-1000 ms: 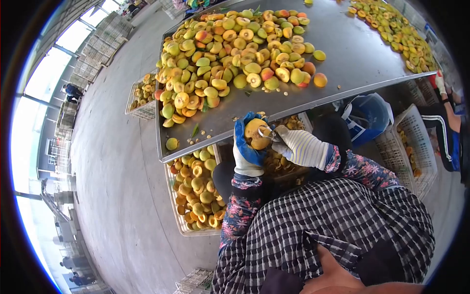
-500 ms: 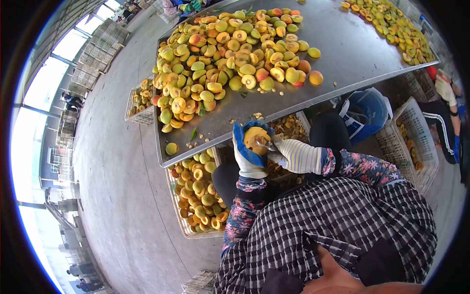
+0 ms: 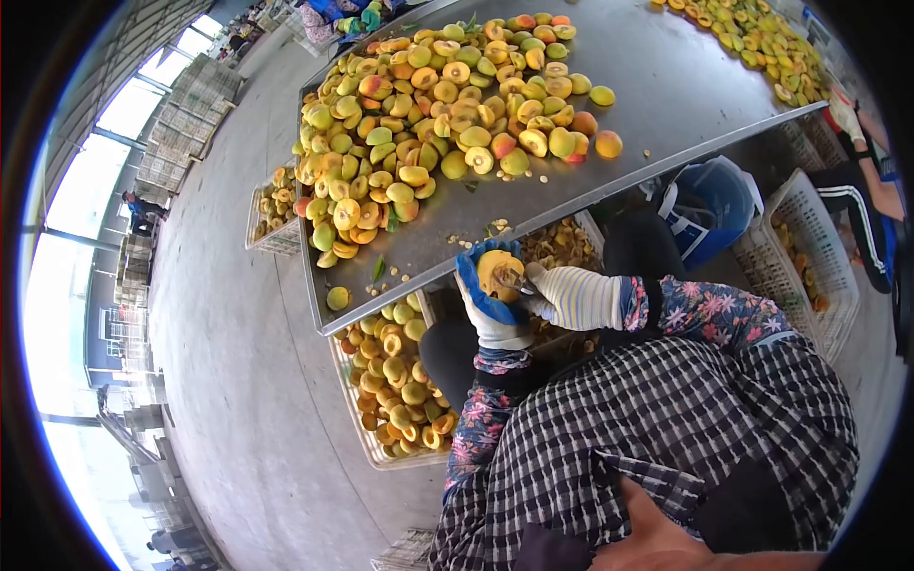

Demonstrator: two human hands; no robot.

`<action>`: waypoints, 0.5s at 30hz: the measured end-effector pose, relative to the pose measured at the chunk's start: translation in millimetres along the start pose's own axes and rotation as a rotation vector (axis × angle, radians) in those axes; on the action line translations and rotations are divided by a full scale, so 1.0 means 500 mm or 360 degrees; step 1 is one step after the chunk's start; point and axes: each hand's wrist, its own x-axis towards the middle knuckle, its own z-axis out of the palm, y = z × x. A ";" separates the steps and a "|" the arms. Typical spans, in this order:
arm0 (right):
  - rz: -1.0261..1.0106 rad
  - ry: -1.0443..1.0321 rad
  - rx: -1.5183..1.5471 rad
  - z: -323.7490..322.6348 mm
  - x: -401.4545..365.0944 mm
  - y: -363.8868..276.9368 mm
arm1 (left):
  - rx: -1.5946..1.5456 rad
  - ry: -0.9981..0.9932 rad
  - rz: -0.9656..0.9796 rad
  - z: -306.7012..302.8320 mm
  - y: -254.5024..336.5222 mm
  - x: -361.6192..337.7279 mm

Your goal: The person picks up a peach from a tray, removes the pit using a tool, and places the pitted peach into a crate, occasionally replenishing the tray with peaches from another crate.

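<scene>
My left hand [image 3: 490,303], in a white glove with a blue palm, is wrapped round a halved yellow peach [image 3: 496,271] below the table's near edge. The cut face looks up and shows a brown middle. My right hand [image 3: 576,297], in a striped glove, is closed on a small metal tool [image 3: 519,283] whose tip touches the peach's middle. Behind my hands, halved and whole peaches [image 3: 419,124] lie heaped on the metal table [image 3: 657,105].
A crate of peach halves [image 3: 395,381] stands left of my knee. Scraps fill a crate [image 3: 562,246] under the table edge. At right are a blue bucket [image 3: 714,205], a white crate [image 3: 824,257] and a co-worker's gloved hand [image 3: 845,116]. Stacked crates [image 3: 195,109] stand far left.
The view has shifted slightly, so the table and crates sit a little differently. Both hands still hold the peach and tool together, with the tool's tip still at the peach's middle.
</scene>
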 end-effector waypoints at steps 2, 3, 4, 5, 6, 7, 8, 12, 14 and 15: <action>-0.0182 0.0033 -0.0451 -0.012 -0.019 0.115 | 0.0385 -0.0108 0.0086 -0.015 0.001 0.000; -0.0272 0.0053 -0.0675 -0.018 -0.019 0.164 | 0.0819 -0.0207 0.0213 -0.031 0.008 -0.003; -0.0568 -0.0006 -0.1405 -0.017 -0.006 0.158 | 0.0402 -0.0129 -0.0156 -0.022 0.025 -0.003; -0.0951 0.0214 -0.2554 -0.016 0.008 0.153 | -0.0030 0.0045 -0.0490 -0.013 0.042 -0.002; -0.1321 0.0562 -0.3237 -0.013 0.021 0.145 | -0.0121 -0.0037 -0.0487 -0.011 0.047 -0.006; -0.1228 0.0454 -0.2969 -0.021 0.025 0.135 | -0.0039 -0.0038 -0.0448 -0.017 0.046 -0.001; -0.1131 0.0358 -0.2707 -0.027 0.026 0.126 | 0.0037 -0.0036 -0.0400 -0.020 0.042 0.002; -0.0800 0.0074 -0.1907 -0.037 0.032 0.118 | 0.0029 0.0040 -0.0308 -0.013 0.031 0.006; -0.0864 0.0168 -0.2071 -0.039 0.024 0.131 | -0.0018 0.0192 -0.0252 -0.005 0.025 -0.001; -0.0936 0.0264 -0.2264 -0.039 0.018 0.158 | -0.0064 0.0099 -0.0411 -0.029 0.029 0.016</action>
